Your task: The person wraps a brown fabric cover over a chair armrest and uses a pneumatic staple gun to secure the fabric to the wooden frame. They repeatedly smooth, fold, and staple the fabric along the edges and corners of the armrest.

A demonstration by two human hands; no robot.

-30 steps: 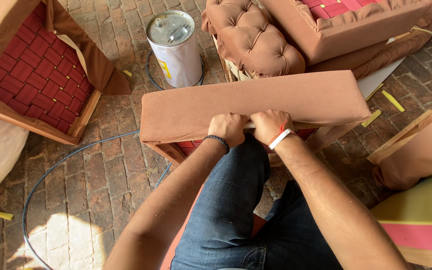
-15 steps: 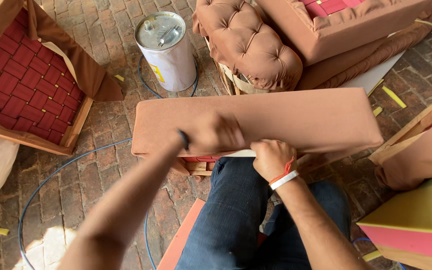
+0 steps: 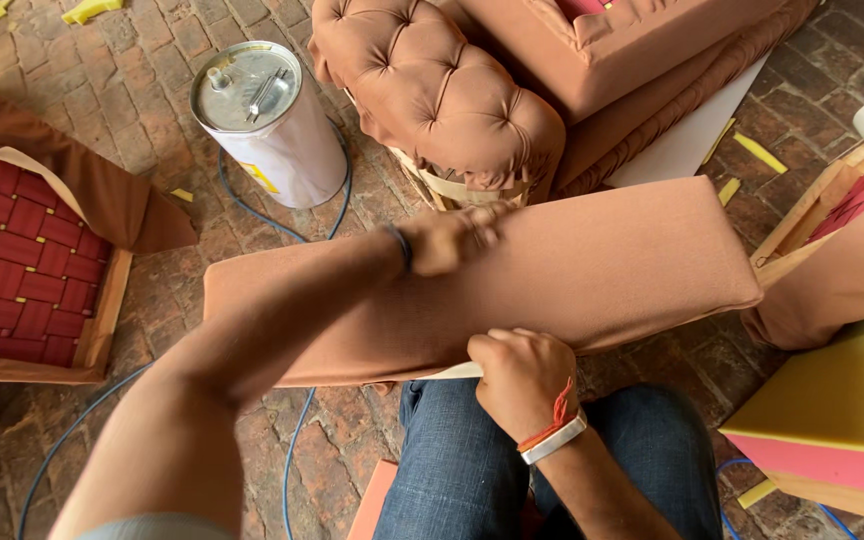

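Note:
A long cushion covered in brown fabric lies across my knees. My right hand is closed on the fabric at the cushion's near edge, wearing a white band and an orange thread at the wrist. My left hand reaches over the cushion and rests on its far top edge, blurred; whether it grips the fabric is unclear.
A metal can stands on the brick floor at the back left, with a blue hose beside it. A tufted brown seat lies behind the cushion. A frame with red webbing is at left, foam blocks at right.
My left hand left the near edge beside the right hand and swept over the cushion to its far edge. The right hand stayed gripping the near edge.

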